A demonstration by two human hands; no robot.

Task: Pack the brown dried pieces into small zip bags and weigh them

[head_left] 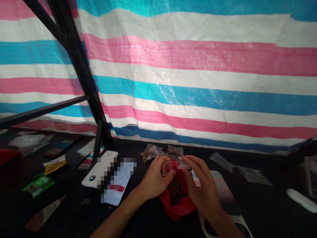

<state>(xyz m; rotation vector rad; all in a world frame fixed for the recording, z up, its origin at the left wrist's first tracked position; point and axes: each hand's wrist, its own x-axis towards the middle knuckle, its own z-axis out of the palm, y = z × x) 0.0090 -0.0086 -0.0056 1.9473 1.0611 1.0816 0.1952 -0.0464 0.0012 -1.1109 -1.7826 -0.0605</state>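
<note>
My left hand (154, 177) is closed around a small clear plastic cup (166, 168), its opening facing me. In my right hand (206, 193) a second clear cup (182, 163) lies tilted between the fingers. Both cups are over a red plastic bag (176, 211), open at the top and filled with dark brown dried bits (176, 191). Just behind my hands are clear packets of brown pieces, one on the left (150, 154) and one on the right (174, 150). Partly under my right forearm is a flat device with a shiny plate (226, 195), perhaps a scale.
Left of the bag lie a white device (100, 168) and a lit phone (122, 185), partly pixelated. Yellow (55, 164) and green (39, 185) packets sit beyond a black frame post (84, 76). Flat clear bags (255, 175) and a white oblong object (300, 200) are at right.
</note>
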